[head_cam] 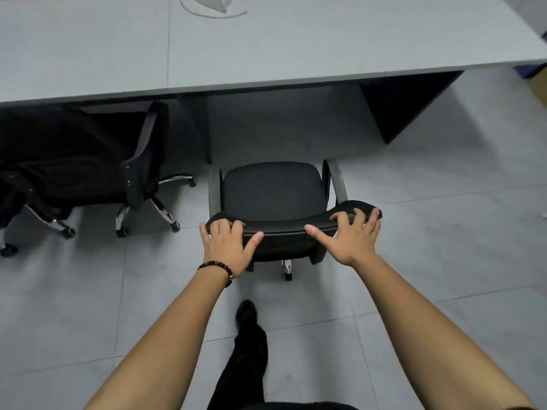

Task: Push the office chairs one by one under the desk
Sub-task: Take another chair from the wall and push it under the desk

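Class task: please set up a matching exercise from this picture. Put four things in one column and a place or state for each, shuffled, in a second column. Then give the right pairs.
Things
1. middle chair
2. left chair
3. bead bracelet
4. desk

Places or states
A. worn on a wrist
B. close up to the desk, on the left side
C. out on the floor, left hand and right hand on its backrest
D. pale grey top, across the far side

Pairs: 1-C, 2-B, 3-A, 4-D
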### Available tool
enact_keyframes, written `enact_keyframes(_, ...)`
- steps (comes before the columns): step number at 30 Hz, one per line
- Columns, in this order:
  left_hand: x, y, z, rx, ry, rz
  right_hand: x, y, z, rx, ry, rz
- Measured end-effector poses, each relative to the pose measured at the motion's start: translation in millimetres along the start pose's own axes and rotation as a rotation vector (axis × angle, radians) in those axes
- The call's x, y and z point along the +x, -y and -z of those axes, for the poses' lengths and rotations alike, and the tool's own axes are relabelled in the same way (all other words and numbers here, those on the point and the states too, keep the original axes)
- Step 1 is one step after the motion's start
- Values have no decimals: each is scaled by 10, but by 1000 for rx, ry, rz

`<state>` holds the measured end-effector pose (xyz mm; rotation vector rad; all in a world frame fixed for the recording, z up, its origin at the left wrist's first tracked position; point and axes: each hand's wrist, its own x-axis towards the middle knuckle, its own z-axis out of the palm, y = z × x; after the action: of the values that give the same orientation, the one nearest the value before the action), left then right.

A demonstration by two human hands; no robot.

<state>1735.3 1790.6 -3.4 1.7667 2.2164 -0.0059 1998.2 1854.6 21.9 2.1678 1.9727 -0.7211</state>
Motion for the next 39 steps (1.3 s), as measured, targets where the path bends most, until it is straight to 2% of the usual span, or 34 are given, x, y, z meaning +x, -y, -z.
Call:
enact_keyframes(8, 1717, 256, 515, 18, 29, -45, 1356, 875, 442, 32, 16, -59)
enact_keyframes(22, 3412, 101, 779, 21, -26, 43, 3110, 1391, 1064, 50, 28, 54)
enact_keyframes(30, 3827, -84, 860, 21, 5, 97, 3614, 1446, 1330, 16, 81, 95)
enact_keyframes(39, 3370, 100, 839, 12, 10, 47, 3144, 1425, 1137, 23, 88, 82)
